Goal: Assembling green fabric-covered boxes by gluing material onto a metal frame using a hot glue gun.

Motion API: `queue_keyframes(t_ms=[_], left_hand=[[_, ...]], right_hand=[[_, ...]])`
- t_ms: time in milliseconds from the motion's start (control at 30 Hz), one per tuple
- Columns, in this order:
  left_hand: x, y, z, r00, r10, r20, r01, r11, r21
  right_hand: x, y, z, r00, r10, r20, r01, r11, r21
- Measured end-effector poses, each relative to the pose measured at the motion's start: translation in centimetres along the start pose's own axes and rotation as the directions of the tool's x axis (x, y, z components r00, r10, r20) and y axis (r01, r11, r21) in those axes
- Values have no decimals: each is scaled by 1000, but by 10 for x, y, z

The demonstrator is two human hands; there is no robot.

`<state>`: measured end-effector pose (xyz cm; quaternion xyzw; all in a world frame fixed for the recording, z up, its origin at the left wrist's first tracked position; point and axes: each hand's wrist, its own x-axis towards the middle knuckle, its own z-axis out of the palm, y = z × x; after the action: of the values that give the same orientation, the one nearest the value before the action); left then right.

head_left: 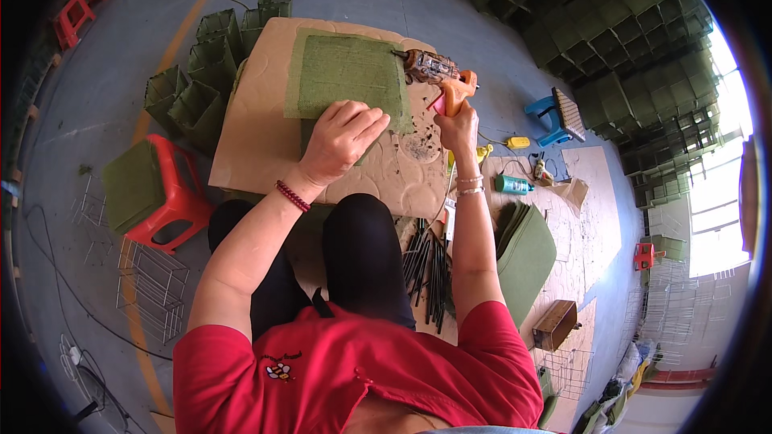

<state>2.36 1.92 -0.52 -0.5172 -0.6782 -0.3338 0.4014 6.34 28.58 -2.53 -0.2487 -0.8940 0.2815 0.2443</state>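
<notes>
A flat green mesh-like fabric piece (350, 72) lies on the cardboard-topped work surface (261, 141) in front of me. At its near edge my left hand (344, 135) is closed, thumb and fingers pinched together on the fabric; the fingertips partly hide what they grip. A darker green strip shows below that edge, mostly covered by the hand. My right hand (458, 124) is wrapped round the handle of an orange hot glue gun (457, 90). The gun's stained brown barrel points left, its nozzle at the fabric's upper right edge.
Several green boxes (213, 64) stand beyond the surface's left side. A red stool (173, 193) with a green top is at left. Black sticks (426, 273), green sheets (527, 253) and a green bottle (513, 185) lie at right. Stacked green boxes (611, 48) rise far right.
</notes>
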Motion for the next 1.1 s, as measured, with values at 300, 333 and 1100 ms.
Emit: queue_keyframes(t_ms=[300,333,1100], left_hand=[[1,0,2,1000,3,2,-3,1000,-2],[2,0,2,1000,5,-2,-5,1000,1],[2,-24,-36,970,-243,-7,242,967,79]], right_hand=[[15,1,10,999,50,10,-50,999,14],[16,2,10,997,73,25,-74,995,62],[-83,-7,92,914,-101,393,-379,132,916]])
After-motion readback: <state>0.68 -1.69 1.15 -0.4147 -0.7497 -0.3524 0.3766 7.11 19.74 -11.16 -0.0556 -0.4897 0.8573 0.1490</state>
